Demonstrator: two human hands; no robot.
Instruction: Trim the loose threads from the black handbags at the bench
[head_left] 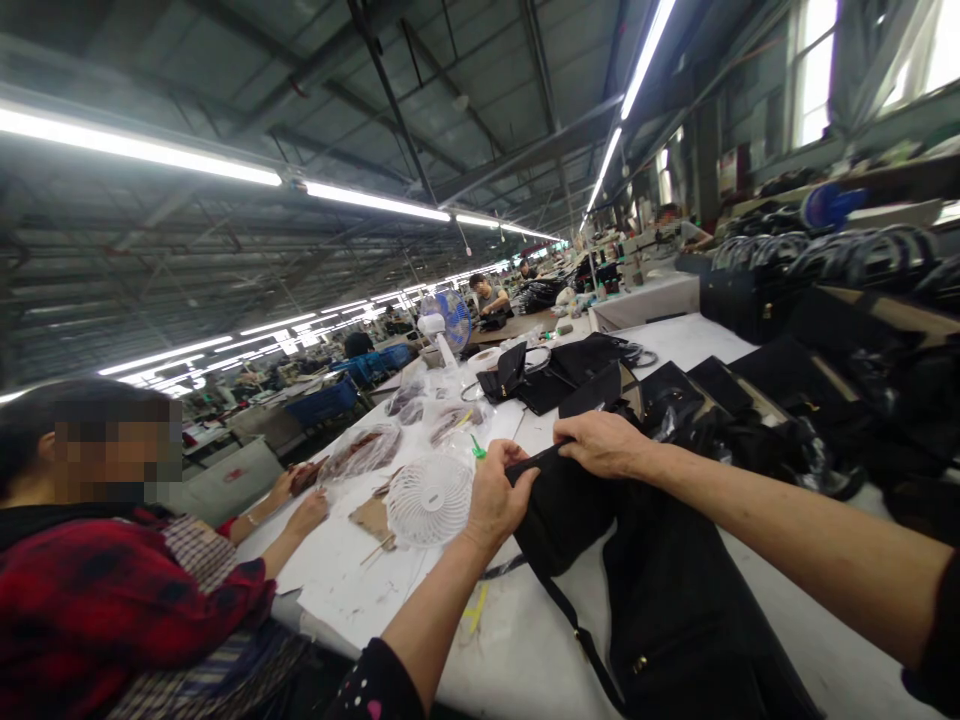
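Step in hand: both hands seem busy handling the top edge of a black bag point(566, 520), perhaps straightening or checking it.
Left fingers: the left hand point(501, 492) is closed in a pinch on the edge, thumb on the near face, other fingertips mostly hidden behind it.
Right fingers: the right hand point(604, 443) pinches the same edge just beside the left, thumb and forefinger nearly together.
Black bag: directly between and below the two pinches, hanging toward the white table point(517, 655); a strap point(559, 598) trails down from beneath the left fingers.
Larger black panel: below the right hand point(675, 590); whether it joins the held piece, I cannot tell.
White fan: just left of the left fingers point(430, 500).
Other black bags: beyond and right of the right fingers point(757, 400).
Next move: likely calls for an even, firm pinch on both sides, keeping the strap free.
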